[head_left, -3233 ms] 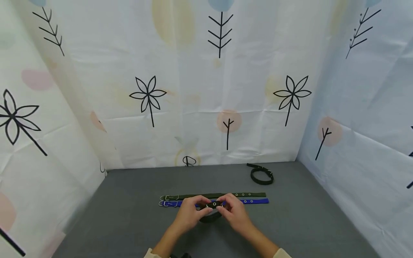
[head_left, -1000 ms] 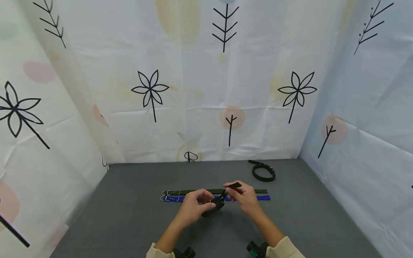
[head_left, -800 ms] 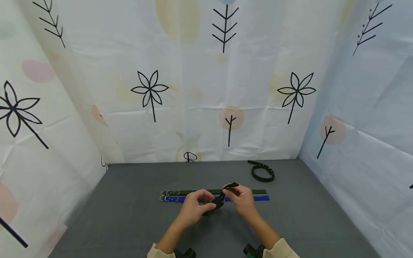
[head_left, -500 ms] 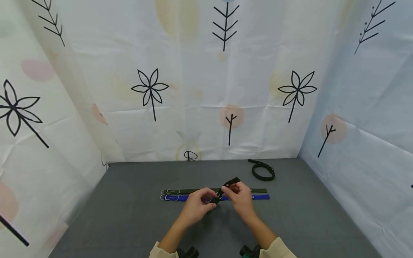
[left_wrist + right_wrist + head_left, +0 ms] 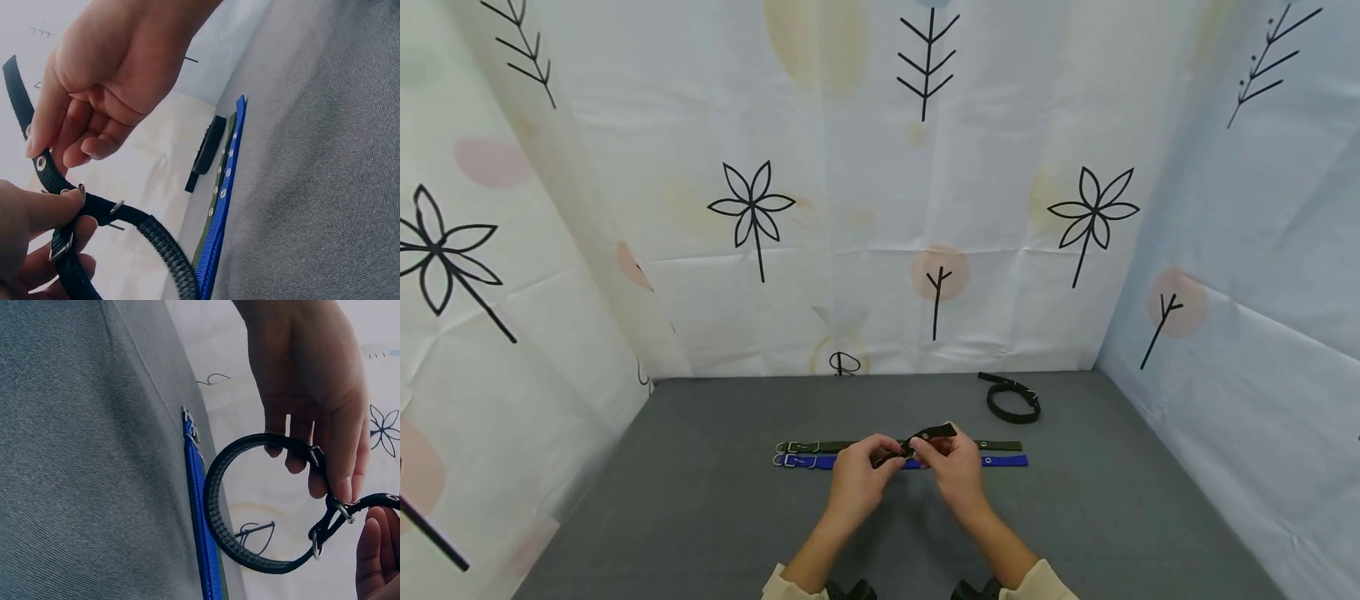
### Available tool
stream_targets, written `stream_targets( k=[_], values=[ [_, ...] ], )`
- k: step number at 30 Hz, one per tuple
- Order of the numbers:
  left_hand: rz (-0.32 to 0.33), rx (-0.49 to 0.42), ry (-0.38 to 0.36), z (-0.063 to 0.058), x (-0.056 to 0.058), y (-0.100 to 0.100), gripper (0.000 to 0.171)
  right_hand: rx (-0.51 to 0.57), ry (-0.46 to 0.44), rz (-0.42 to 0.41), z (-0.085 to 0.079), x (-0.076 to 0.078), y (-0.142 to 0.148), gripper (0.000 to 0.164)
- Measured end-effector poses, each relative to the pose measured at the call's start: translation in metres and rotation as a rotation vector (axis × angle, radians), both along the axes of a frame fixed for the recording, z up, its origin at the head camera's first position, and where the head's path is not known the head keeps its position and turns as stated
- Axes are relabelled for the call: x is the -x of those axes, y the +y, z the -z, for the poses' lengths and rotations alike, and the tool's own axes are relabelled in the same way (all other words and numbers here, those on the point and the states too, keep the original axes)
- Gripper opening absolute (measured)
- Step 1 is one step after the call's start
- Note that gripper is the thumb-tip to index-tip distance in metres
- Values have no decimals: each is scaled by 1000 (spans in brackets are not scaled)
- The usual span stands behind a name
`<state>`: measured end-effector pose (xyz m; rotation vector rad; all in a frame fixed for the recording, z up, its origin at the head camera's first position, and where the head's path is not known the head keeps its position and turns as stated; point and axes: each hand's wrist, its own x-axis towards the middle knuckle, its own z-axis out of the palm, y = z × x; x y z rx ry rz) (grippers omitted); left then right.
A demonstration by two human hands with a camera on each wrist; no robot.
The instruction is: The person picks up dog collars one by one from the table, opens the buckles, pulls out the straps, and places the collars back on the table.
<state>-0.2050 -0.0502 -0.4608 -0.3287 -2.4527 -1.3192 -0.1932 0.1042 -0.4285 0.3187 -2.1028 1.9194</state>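
Observation:
A black collar (image 5: pixel 240 556) with metal buckle and rings is bent into a loop, held up over the table. My left hand (image 5: pixel 855 482) pinches it at the metal buckle (image 5: pixel 81 195), thumb on top. My right hand (image 5: pixel 961 477) pinches the collar's eyeleted tail, whose tip sticks out past the fingers. In the left wrist view, the right hand (image 5: pixel 119 69) is above the left hand (image 5: pixel 37 215). The right wrist view shows the loop hanging beside the left hand (image 5: pixel 309 369), with the right hand (image 5: pixel 378 556) at the edge.
Behind the hands, a green collar (image 5: pixel 820 447) and a blue collar (image 5: pixel 1006 460) lie flat and parallel on the grey table (image 5: pixel 715 517). Another black collar (image 5: pixel 1013 415), coiled in a loop, lies at the back right. Patterned white cloth (image 5: pixel 842 292) encloses the table's back and sides.
The tail, earlier close to the loop between both hands, now extends from the buckle in the right hand. Lately the left hand turned and moved slightly right, and the tail tilted flatter.

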Motion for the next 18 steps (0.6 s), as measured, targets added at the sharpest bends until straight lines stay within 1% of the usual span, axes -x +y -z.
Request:
stream_targets(
  k=[4, 6, 8, 10, 12, 15, 16, 18],
  values=[
    [-61, 146, 44, -1, 0, 2, 16, -37, 33, -15, 1, -2, 0, 7],
    [-59, 177, 44, 0, 0, 2, 19, -44, 44, -14, 1, -2, 0, 8],
    [-30, 170, 30, 2, 1, 2, 21, -40, 46, -7, 0, -3, -1, 9],
    [27, 123, -13, 4, 2, 0, 21, -6, 25, -6, -1, -1, 0, 10],
    [110, 44, -69, 5, 3, -2, 19, 34, 11, -5, 0, 1, 1, 12],
    [232, -64, -143, 7, 5, -4, 15, 112, -16, -12, 9, 10, 4, 13],
    [263, -96, -167, 7, 5, -5, 14, 126, -19, -10, 12, 13, 4, 14],
    [299, -138, -191, 6, 6, -5, 16, 145, -17, -15, 18, 17, 5, 15]
  ],
)
